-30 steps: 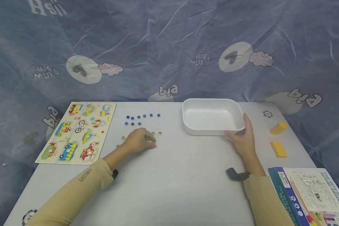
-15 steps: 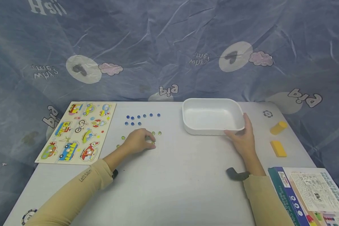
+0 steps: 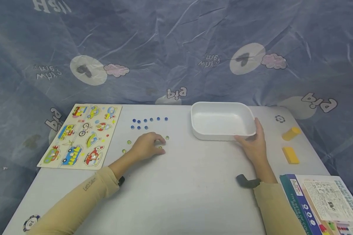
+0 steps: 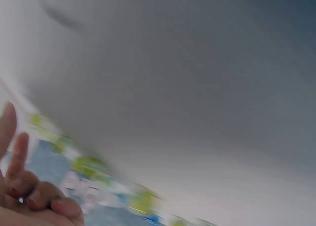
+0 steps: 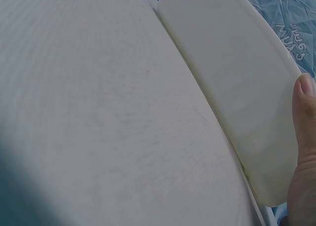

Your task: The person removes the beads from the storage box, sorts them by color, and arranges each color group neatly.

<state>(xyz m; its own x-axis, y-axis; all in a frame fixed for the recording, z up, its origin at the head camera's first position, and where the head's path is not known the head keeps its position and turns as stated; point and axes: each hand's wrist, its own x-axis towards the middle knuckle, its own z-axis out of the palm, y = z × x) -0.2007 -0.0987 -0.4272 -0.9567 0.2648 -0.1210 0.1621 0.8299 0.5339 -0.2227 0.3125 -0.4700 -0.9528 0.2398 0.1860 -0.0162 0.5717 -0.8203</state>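
Observation:
In the head view my left hand (image 3: 147, 145) reaches over the table's left half, thumb and index finger spread apart. A small green bead (image 3: 160, 147) shows between those two fingertips. Another green bead (image 3: 167, 137) lies just beyond the index finger; two more, one of them a green bead (image 3: 129, 142), lie left of the hand. In the left wrist view the green beads are blurred, and the other fingers (image 4: 47, 196) curl toward the palm. My right hand (image 3: 254, 147) grips the near right corner of a white rectangular tub (image 3: 213, 137), thumb (image 5: 304, 117) on its near wall.
Blue beads (image 3: 151, 119) lie in two rows behind the left hand. A vehicle puzzle board (image 3: 76, 137) is at the left. On the right are a yellow cylinder (image 3: 291, 133), a yellow block (image 3: 290, 155) and a printed box (image 3: 323, 199). A patterned cloth (image 3: 176, 52) hangs behind.
My left thumb and index finger have spread apart, the hand edging right, and the green bead now shows between them. The right hand and the tub have stayed put.

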